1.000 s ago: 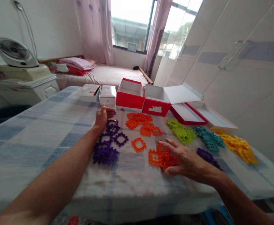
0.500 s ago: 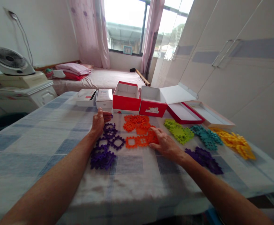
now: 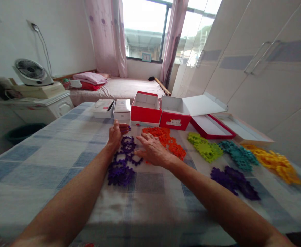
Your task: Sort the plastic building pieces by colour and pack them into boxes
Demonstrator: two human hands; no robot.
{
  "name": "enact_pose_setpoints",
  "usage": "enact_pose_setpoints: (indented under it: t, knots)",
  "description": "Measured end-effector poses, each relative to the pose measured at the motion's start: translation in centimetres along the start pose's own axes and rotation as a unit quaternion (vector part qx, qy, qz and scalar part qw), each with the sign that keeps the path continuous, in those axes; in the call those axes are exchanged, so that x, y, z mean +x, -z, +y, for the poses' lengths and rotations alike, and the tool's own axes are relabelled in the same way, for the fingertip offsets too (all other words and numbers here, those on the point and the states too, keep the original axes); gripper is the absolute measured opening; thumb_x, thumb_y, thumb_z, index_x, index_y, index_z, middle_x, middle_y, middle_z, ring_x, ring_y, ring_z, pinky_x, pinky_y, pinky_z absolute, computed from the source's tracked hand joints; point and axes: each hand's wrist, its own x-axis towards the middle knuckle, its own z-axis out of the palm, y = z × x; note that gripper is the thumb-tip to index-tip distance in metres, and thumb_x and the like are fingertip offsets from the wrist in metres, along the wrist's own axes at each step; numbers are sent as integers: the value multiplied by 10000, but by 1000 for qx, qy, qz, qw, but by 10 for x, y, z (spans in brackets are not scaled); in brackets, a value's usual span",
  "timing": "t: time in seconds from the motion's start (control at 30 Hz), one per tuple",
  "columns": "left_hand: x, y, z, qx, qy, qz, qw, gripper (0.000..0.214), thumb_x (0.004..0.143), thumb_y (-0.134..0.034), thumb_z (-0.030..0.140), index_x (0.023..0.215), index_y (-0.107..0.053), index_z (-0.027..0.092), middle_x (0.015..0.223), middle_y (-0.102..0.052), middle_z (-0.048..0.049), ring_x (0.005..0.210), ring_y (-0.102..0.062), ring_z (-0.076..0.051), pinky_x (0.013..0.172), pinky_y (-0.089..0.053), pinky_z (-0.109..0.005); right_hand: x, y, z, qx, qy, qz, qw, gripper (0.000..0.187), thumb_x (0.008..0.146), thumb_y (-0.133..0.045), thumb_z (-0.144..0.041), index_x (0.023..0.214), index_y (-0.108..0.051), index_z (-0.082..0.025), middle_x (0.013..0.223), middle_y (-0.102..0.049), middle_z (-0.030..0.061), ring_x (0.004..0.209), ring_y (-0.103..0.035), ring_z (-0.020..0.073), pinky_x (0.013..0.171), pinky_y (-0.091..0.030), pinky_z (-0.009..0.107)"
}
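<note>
A wide tabletop [image 3: 145,212] under a blue-and-white checked cloth fills the lower view. Along its far side stand a red box [image 3: 145,114] and a second red box [image 3: 174,118], both open-topped, the second with a white flap [image 3: 208,104] spread to the right, and two smaller white cartons at the left. Interlocking plastic pieces lie in heaps by colour: yellow [image 3: 276,163], teal [image 3: 239,154], lime green [image 3: 204,148] and a separate purple heap [image 3: 234,180] at the right, orange pieces [image 3: 176,148] in the centre, purple pieces [image 3: 120,175] left of them. The hands are just beside each other at this centre-left group. The right hand [image 3: 151,147] is palm down, fingers spread, over the border between orange and purple; contact beneath is hidden, so its toothed neighbours could catch and be dragged along, mixing the colours. The right forearm runs near the separate purple heap and might brush it. The left hand [image 3: 116,133] is on edge, fingers extended, beyond the purple pieces; a speck of purple shows at its fingertips, but whether it grips anything cannot be told. A purple frame [image 3: 137,163] by the right thumb could be nudged aside. Smallest is the writing: a pale label [image 3: 175,122] on the second red box has marks too small to read, and no brand is legible.
</note>
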Motion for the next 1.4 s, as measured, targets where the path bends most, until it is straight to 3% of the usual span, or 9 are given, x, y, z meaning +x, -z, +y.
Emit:
enact_pose_setpoints:
  t: [0.17, 0.27, 0.37, 0.57, 0.7, 0.83, 0.97, 1.2, 1.4]
  knots:
    - [5, 6, 5, -60, 27, 21, 998, 565, 864, -296, 559, 682, -620, 133, 714, -671, -92, 601, -631, -135, 601, -511, -262, 38, -18, -24, 46, 34, -68, 996, 806, 738, -471, -730, 1330, -410, -185, 1302, -443, 191, 1222, -400, 358, 957, -348, 530]
    - [7, 8, 11, -97, 55, 38, 993, 558, 895, -254, 506, 665, -607, 139, 695, -664, -86, 591, -626, -123, 608, -513, -247, 32, -18, -37, 69, 64, -120, 988, 962, 632, -489, -812, 1359, -370, -192, 1320, -422, 200, 1192, -414, 391, 911, -374, 562]
    - [6, 9, 15, -117, 70, 35, 990, 553, 901, -248, 492, 663, -604, 142, 699, -664, -80, 592, -623, -116, 620, -510, -237, 13, -19, -46, 55, 89, -116, 988, 1022, 551, -560, -813, 1342, -384, -189, 1380, -348, 204, 1245, -327, 433, 931, -331, 611]
    - [5, 8, 11, -99, 49, 39, 993, 539, 875, -267, 510, 689, -611, 139, 734, -675, -94, 631, -637, -134, 630, -514, -253, -6, -22, -53, 18, 91, -76, 993, 726, 650, -591, -692, 1167, -527, -187, 1176, -496, 134, 1149, -406, 359, 894, -393, 547]
    - [8, 10, 5, 67, -43, 68, 995, 448, 826, -340, 478, 715, -624, 149, 753, -677, -93, 723, -653, -187, 688, -522, -311, -11, -23, -54, -2, 84, -20, 996, 481, 746, -575, -475, 1133, -534, -192, 1104, -517, 103, 1084, -435, 296, 880, -417, 469]
    - [9, 10, 0, 348, -215, -2, 912, 284, 770, -451, 363, 762, -675, 189, 1006, -672, -103, 1063, -575, -255, 986, -390, -395, -12, -27, -54, -2, 72, 9, 997, 563, 745, -561, -343, 1269, -423, -192, 1066, -537, 94, 1020, -463, 270, 850, -432, 440]
    - [8, 13, -6, 488, -227, -120, 834, 226, 715, -506, 310, 821, -693, 242, 1100, -652, -73, 1111, -534, -263, 1021, -352, -382, -11, -30, -53, -24, 75, 26, 997, 518, 739, -543, -329, 1222, -449, -166, 1051, -546, 102, 991, -482, 280, 818, -452, 438]
    - [20, 23, -15, 562, -238, -104, 786, 358, 692, -496, 420, 923, -677, 214, 1033, -641, -109, 984, -578, -303, 935, -414, -417, -8, -23, -46, -32, 111, 12, 993, 493, 780, -522, -367, 1217, -421, -163, 1039, -558, 100, 947, -530, 266, 756, -497, 399]
    - [22, 28, -10, 623, -219, -81, 746, 407, 671, -491, 498, 926, -673, 239, 873, -636, -102, 878, -578, -333, 839, -450, -454, -11, -19, -44, -25, 118, 18, 992, 492, 823, -423, -208, 1307, -337, -201, 1029, -548, 90, 945, -541, 242, 743, -505, 363]
